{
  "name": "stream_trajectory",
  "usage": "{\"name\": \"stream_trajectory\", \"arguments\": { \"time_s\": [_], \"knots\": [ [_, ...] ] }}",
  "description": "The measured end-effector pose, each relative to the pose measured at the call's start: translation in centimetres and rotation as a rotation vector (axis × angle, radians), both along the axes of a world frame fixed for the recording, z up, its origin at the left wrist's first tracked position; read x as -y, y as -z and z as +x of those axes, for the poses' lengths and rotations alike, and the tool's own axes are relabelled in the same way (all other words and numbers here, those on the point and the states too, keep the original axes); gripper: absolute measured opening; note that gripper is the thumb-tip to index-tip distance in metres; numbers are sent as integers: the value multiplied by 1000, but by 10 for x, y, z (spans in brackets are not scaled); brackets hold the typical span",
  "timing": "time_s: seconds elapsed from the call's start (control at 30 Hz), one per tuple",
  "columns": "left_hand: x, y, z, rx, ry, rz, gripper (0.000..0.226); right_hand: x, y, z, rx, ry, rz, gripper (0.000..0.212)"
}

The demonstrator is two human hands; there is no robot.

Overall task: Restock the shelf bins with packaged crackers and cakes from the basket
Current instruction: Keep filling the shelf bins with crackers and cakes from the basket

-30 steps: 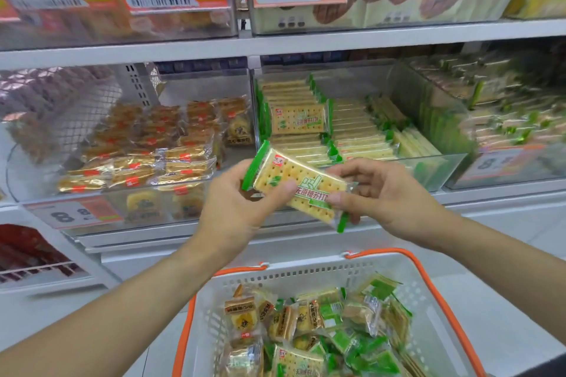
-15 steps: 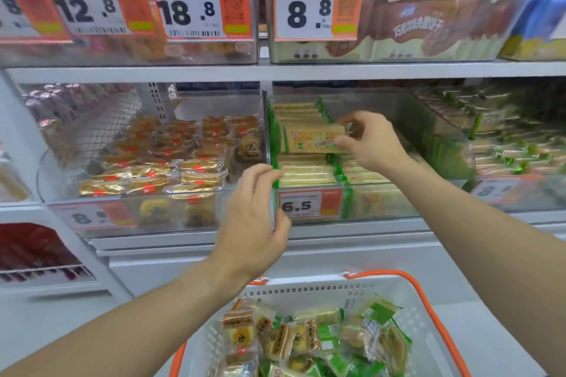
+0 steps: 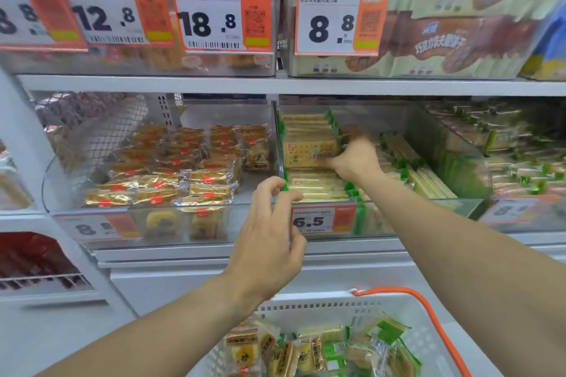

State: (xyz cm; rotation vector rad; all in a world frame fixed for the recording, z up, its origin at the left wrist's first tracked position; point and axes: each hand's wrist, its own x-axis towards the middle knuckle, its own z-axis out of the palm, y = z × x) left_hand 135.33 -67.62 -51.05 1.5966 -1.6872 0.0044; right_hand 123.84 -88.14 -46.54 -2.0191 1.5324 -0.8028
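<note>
Your right hand (image 3: 355,157) is deep in the clear cracker bin (image 3: 428,203), fingers on the green-edged cracker pack (image 3: 307,151), which stands face-out on the left stack; too blurry to tell if you're actually gripping it. Your left hand (image 3: 269,242) hovers by the bin's front, fingers loosely curled, holding nothing. The white basket (image 3: 306,309) sits below.

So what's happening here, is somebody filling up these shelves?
Yes. A person is restocking snacks from a white basket at the bottom of the view. The right hand reaches into the clear bin above the 6.5 price tag, setting a cracker pack on the rows there. The left hand hovers empty by the bin's front edge, fingers loosely curled. More crackers and cakes wait in the basket.
</note>
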Motion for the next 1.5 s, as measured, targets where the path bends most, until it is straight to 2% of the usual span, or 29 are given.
{"name": "stream_trajectory", "arguments": {
  "time_s": [0.07,0.3,0.37,0.43,0.5,0.57,0.63,0.7,0.83,0.9,0.97,1.03,1.1,1.2,1.3,1.37,1.5],
  "knots": [
    [-1,-1,0,3,-1,8,45,-4,-2,3,-41,-25,-7,63],
    [-1,-2,0,-17,3,-8,41,4,-3,-3,96,32,151,59],
    [-1,0,0,-17,3,-7,37,5,-3,-5,104,27,200,62],
    [-1,2,2,-22,8,-12,29,6,-4,-10,201,20,255,72],
    [-3,-1,5,-33,10,-76,22,6,-8,-18,235,42,241,76],
    [-5,-7,5,-38,86,-195,17,0,-17,-30,157,72,143,66],
    [-6,-12,5,-51,221,-232,15,-15,-23,-45,119,118,-44,38],
    [-6,-12,0,-65,331,-77,15,-43,-16,-56,207,134,-252,14],
    [-3,10,-6,174,446,550,22,-114,33,-62,448,101,-480,16],
    [-5,19,-6,260,464,733,24,-142,67,-62,522,133,-523,18],
    [-8,24,-7,308,462,817,25,-163,106,-64,554,193,-423,25],
    [-11,27,-8,349,450,860,25,-177,147,-67,453,148,-146,26],
    [-12,28,-8,363,432,897,25,-186,193,-74,185,52,192,22],
    [-11,32,-3,361,388,949,26,-201,249,-91,-127,-43,544,39],
    [-11,34,2,350,364,1010,26,-225,283,-100,-385,-153,724,43],
    [-11,36,4,367,357,1041,27,-242,298,-99,-432,-235,785,46],
    [-13,38,6,374,344,1092,29,-257,316,-90,-531,-256,721,87]
  ]
}}
